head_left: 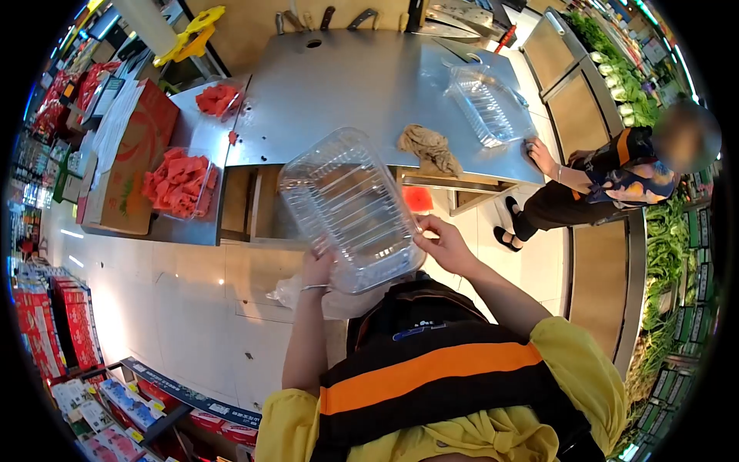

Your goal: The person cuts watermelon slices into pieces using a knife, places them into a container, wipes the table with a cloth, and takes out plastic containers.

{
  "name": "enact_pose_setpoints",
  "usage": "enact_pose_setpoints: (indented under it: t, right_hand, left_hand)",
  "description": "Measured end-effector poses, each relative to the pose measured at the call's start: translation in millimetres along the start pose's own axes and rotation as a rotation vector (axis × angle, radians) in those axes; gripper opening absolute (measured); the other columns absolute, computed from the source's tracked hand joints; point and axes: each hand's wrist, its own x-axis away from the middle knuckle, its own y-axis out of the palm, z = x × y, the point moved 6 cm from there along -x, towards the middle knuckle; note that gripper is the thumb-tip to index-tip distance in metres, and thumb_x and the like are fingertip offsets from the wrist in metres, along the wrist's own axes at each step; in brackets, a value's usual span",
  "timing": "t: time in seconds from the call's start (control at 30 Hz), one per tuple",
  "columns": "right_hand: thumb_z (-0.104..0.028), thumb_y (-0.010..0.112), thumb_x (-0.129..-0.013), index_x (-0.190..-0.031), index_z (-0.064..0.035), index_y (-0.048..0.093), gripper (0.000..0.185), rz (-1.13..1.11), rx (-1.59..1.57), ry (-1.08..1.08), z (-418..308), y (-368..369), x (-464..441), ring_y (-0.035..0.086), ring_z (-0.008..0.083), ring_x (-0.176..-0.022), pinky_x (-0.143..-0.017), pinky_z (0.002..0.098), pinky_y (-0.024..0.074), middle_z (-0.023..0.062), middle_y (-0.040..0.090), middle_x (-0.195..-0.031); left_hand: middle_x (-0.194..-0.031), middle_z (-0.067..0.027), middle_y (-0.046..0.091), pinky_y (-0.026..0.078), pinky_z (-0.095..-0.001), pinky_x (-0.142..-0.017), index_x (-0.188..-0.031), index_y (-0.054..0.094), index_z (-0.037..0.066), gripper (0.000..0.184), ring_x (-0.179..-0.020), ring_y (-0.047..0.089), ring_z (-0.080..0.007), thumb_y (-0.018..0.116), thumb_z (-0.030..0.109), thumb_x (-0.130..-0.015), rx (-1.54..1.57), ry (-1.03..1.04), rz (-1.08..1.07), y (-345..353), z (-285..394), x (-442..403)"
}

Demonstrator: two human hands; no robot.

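Observation:
A clear ribbed plastic container (350,204) is tilted in front of my body, before the near edge of the metal table (323,85). My right hand (445,245) pinches its right rim between thumb and fingers. My left hand (317,266) is at its lower left side, partly seen through the plastic, with the fingers closed against it. Nothing shows inside the container. Just beyond its right side, a crumpled brown cloth (429,148) lies at the table edge. Under my left wrist is some thin clear plastic (296,294).
Another clear container (486,104) lies on the table's right, near a co-worker's hand (541,156). Cut red fruit fills one container (181,182) and a smaller container (219,100) at left, near a carton (131,162). Several knives (327,17) stand along the back.

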Motion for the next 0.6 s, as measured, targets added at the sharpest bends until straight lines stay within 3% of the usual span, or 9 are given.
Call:
enact_pose_setpoints:
  t: [0.03, 0.07, 0.2, 0.27, 0.4, 0.47, 0.5, 0.53, 0.6]
  right_hand:
    - [-0.016, 0.057, -0.088, -0.097, -0.0008, 0.059, 0.018, -0.069, 0.155, 0.024, 4.8, -10.7, -3.5, 0.058, 0.0144, -0.091, -0.072, 0.0279, 0.0487, 0.0099, 0.063, -0.099]
    - [-0.021, 0.054, -0.089, -0.099, -0.0019, 0.063, 0.023, 0.023, 0.162, 0.039, 18.5, -29.5, -12.9, 0.059, 0.0138, -0.086, -0.072, 0.0295, 0.0482, 0.0102, 0.065, -0.092]
    - [-0.022, 0.056, -0.086, -0.103, -0.0036, 0.063, 0.026, 0.326, 0.656, 0.181, 37.0, -132.8, -73.4, 0.061, 0.0273, -0.082, -0.072, 0.0331, 0.0478, 0.0173, 0.064, -0.094]
    - [-0.025, 0.060, -0.082, -0.101, -0.0015, 0.061, 0.030, 0.500, 0.924, -0.212, 56.9, -149.5, -110.1, 0.060, 0.0342, -0.078, -0.068, 0.0347, 0.0468, 0.0192, 0.063, -0.086]
    - [-0.024, 0.063, -0.079, -0.091, 0.0009, 0.057, 0.028, 0.295, 1.103, -0.038, 86.3, -153.5, -153.4, 0.058, 0.0343, -0.072, -0.067, 0.0350, 0.0464, 0.0177, 0.061, -0.077]
    - [-0.020, 0.063, -0.078, -0.080, -0.0006, 0.052, 0.022, 0.276, 0.496, -0.022, 65.6, -168.6, -148.9, 0.058, 0.0259, -0.071, -0.069, 0.0314, 0.0471, 0.0135, 0.058, -0.076]
    - [-0.017, 0.062, -0.078, -0.084, -0.0019, 0.052, 0.020, 0.180, 0.240, 0.012, 79.2, -176.0, -145.9, 0.056, 0.0168, -0.075, -0.068, 0.0281, 0.0471, 0.0071, 0.057, -0.079]
    - [-0.017, 0.062, -0.078, -0.084, -0.0019, 0.052, 0.020, 0.178, 0.236, 0.022, 76.1, -178.7, -137.0, 0.056, 0.0168, -0.075, -0.068, 0.0281, 0.0471, 0.0071, 0.057, -0.079]
    - [-0.016, 0.062, -0.078, -0.091, -0.0014, 0.052, 0.021, 0.076, -0.385, 0.049, 67.6, -170.7, -116.0, 0.053, 0.0122, -0.078, -0.066, 0.0259, 0.0451, 0.0033, 0.055, -0.082]
  left_hand:
    - [-0.101, -0.0089, 0.062, 0.046, -0.0275, -0.079, -0.119, 0.053, 0.000, 0.042, -0.091, 0.059, -0.0174, 0.058, 0.004, -0.078, 0.135, -0.048, 0.037, -6.4, -2.3, 5.4]
    - [-0.101, -0.0089, 0.062, 0.046, -0.0275, -0.079, -0.119, 0.053, 0.000, 0.042, -0.091, 0.059, -0.0174, 0.058, 0.004, -0.078, 0.132, -0.049, 0.033, -9.5, -3.8, 9.9]
    - [-0.110, -0.0111, 0.057, 0.044, -0.0289, -0.083, -0.125, 0.046, -0.003, 0.050, -0.096, 0.056, -0.0183, 0.050, -0.002, -0.075, 0.149, -0.058, 0.189, -19.4, 1.1, 21.9]
    - [-0.113, -0.0122, 0.055, 0.044, -0.0287, -0.084, -0.127, 0.043, -0.003, 0.054, -0.100, 0.055, -0.0188, 0.049, -0.003, -0.074, 0.207, -0.086, 0.240, -14.6, 1.7, 28.2]
    - [-0.115, -0.0133, 0.053, 0.043, -0.0284, -0.085, -0.126, 0.041, -0.005, 0.056, -0.101, 0.054, -0.0203, 0.049, -0.003, -0.071, 0.130, 0.020, 0.351, 10.9, 22.6, 31.7]
    - [-0.114, -0.0131, 0.054, 0.043, -0.0281, -0.085, -0.125, 0.042, -0.005, 0.055, -0.100, 0.054, -0.0209, 0.049, -0.002, -0.070, 0.065, 0.006, 0.405, 25.6, 33.3, 27.8]
    - [-0.111, -0.0131, 0.055, 0.042, -0.0284, -0.086, -0.123, 0.044, -0.006, 0.053, -0.099, 0.055, -0.0210, 0.049, -0.002, -0.070, 0.094, -0.010, 0.402, 35.4, 36.7, 26.1]
    - [-0.109, -0.0131, 0.056, 0.042, -0.0288, -0.086, -0.121, 0.046, -0.007, 0.051, -0.098, 0.055, -0.0211, 0.050, -0.001, -0.070, 0.124, -0.027, 0.394, 46.3, 38.5, 23.5]
    - [-0.106, -0.0127, 0.057, 0.042, -0.0292, -0.085, -0.118, 0.048, -0.007, 0.048, -0.097, 0.055, -0.0210, 0.050, -0.002, -0.070, 0.089, 0.002, 0.387, 68.2, 46.5, 14.0]
